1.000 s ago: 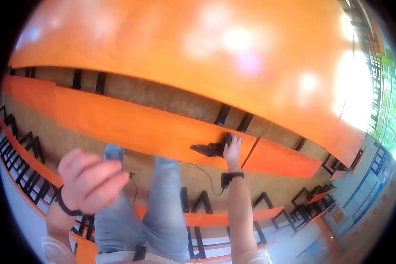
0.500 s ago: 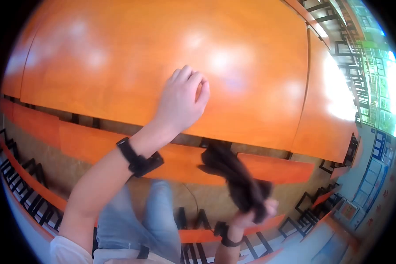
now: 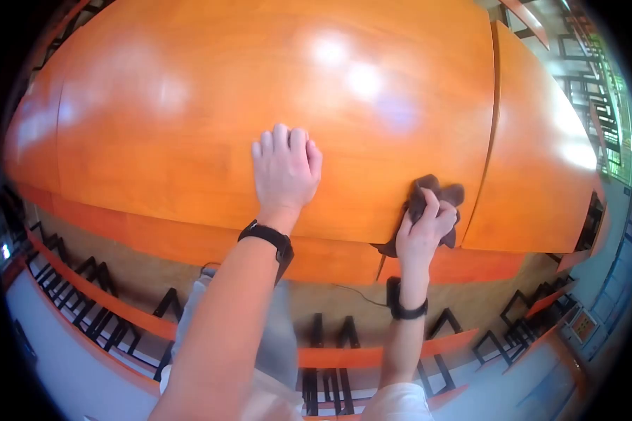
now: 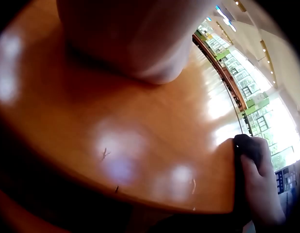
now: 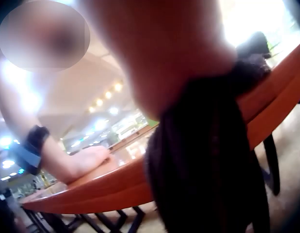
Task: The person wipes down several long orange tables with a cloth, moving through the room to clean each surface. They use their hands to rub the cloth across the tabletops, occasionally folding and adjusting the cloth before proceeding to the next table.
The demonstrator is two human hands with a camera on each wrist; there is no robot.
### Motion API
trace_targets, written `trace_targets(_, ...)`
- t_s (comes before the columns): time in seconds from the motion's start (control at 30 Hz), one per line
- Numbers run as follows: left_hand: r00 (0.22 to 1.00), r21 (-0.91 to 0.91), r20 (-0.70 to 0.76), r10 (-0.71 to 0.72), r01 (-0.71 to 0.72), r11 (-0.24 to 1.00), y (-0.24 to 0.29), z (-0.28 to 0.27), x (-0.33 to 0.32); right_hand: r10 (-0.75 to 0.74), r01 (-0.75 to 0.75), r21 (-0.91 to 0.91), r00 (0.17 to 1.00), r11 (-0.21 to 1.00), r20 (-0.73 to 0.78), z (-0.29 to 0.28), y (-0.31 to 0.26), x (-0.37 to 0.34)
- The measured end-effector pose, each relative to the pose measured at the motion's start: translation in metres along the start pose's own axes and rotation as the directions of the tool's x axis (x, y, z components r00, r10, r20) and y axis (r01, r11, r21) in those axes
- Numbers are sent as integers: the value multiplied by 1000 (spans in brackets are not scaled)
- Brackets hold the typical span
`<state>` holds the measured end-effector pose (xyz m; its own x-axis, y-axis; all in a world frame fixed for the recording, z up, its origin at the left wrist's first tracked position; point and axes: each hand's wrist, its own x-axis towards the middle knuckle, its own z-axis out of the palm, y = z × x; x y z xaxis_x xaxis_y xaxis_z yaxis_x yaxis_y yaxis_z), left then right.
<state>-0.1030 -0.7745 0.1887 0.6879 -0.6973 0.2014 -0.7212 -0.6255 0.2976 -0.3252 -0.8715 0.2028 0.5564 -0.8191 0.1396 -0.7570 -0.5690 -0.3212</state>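
Observation:
In the head view, a dark brown cloth (image 3: 451, 194) lies bunched on the orange tabletop (image 3: 189, 161), close to its near edge and left of a seam. My right hand (image 3: 425, 235) grips it from above, fingers bent into the folds. The right wrist view shows the dark cloth (image 5: 201, 165) hanging down past the table edge below the hand. Further left, my left hand (image 3: 286, 168) rests on the tabletop with its fingers curled under and nothing seen in it. Small scraps (image 4: 105, 154) lie on the wood in the left wrist view.
An orange bench (image 3: 316, 256) runs along the table's near side. My legs are between it and another bench (image 3: 393, 351) behind. A seam (image 3: 490, 133) divides the tabletop from a further section at right. Dark bench legs (image 3: 109, 274) stand at left.
The right hand has lifted the cloth off the bench and brought it up onto the table's near edge. The left hand has come forward from over my lap to the tabletop.

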Motion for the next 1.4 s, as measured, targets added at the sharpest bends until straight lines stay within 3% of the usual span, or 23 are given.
trace_targets(0.1,1000,13,-17,7,-7,1000,2,0,0,5,-1,85,999,996,-54,4,16,29)
trace_targets(0.3,998,28,-49,36,-34,999,0,2,1,-214,215,67,977,974,-18,11,66,137)
trace_targets(0.5,1000,48,-18,10,-9,999,2,-2,2,-239,242,30,969,970,-68,21,98,219)
trace_targets(0.53,983,-172,99,-154,169,970,6,-14,10,-256,261,49,963,964,-88,20,99,218)
trace_targets(0.57,927,-359,249,-281,358,862,11,-29,18,-272,280,67,957,958,-106,20,99,215)
trace_targets(0.63,927,-354,250,-280,356,865,10,-29,19,-245,256,125,965,959,-95,10,98,183)
trace_targets(0.67,984,-166,98,-147,162,973,5,-12,8,-215,224,130,973,966,-79,1,94,157)
trace_targets(0.7,1000,55,-20,20,-19,998,2,-3,1,-212,221,132,974,966,-81,-6,94,128)
trace_targets(0.8,1000,51,-12,12,-11,999,4,-4,2,-127,134,118,990,984,-63,-15,112,34)
trace_targets(0.9,1000,59,-1,-2,3,998,2,-2,-1,-46,56,134,996,989,-73,-17,107,-10)
trace_targets(1.13,999,14,-37,-2,3,1000,1,-3,0,-14,32,116,988,993,-156,-8,105,10)
trace_targets(1.27,999,24,9,-38,38,999,-1,5,-9,-90,99,38,977,994,-195,-4,113,8)
trace_targets(1.4,997,-77,-65,-34,29,997,1,-3,-4,-118,114,-32,980,993,-159,-12,111,14)
